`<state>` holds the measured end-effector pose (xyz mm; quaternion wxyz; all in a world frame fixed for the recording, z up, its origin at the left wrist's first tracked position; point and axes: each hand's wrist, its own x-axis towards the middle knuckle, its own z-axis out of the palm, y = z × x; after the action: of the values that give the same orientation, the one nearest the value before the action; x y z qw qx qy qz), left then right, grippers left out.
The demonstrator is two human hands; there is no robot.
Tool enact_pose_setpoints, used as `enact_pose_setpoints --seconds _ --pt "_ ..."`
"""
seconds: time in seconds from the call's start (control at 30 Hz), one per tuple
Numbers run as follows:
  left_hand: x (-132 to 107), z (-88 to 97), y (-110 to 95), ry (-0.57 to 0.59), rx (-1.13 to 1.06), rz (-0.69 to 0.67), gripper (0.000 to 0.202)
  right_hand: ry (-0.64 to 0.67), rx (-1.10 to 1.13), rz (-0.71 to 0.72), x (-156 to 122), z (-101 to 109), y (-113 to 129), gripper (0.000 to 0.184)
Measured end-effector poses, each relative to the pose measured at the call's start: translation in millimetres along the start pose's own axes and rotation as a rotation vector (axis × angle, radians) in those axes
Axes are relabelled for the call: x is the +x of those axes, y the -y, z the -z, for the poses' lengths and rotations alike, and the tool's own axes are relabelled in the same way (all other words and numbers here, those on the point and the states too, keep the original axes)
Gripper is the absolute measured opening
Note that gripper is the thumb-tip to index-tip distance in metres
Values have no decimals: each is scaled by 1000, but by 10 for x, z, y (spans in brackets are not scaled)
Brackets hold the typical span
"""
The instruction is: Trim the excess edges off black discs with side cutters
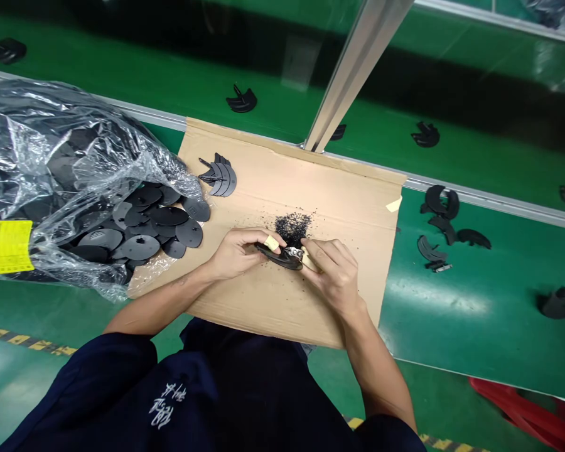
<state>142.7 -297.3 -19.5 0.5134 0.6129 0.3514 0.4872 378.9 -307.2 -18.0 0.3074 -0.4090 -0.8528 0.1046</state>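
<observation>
My left hand grips a dark oval plastic disc by its left side, above a cardboard sheet. A small shiny metal tool is pinched in my right hand, up against the disc; its exact kind is hard to make out. Pale yellow covers wrap fingertips on both hands. Just beyond the disc lies a heap of small black plastic scraps, with crumbs scattered around it.
A clear plastic bag at left spills black oval discs. Curved black parts are stacked on the cardboard's far left corner. More black parts lie on the green tabletop at right. A metal post rises behind the cardboard.
</observation>
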Motion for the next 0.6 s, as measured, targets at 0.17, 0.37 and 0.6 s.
enact_pose_setpoints --seconds 0.17,0.37,0.6 --pt "-11 -3 8 18 -30 44 17 21 -26 12 -25 28 6 41" --pt "-28 14 4 24 -34 -10 13 26 -72 9 3 73 67 40" --pt "-24 34 -22 80 -43 -56 12 75 -40 26 -13 91 87 35"
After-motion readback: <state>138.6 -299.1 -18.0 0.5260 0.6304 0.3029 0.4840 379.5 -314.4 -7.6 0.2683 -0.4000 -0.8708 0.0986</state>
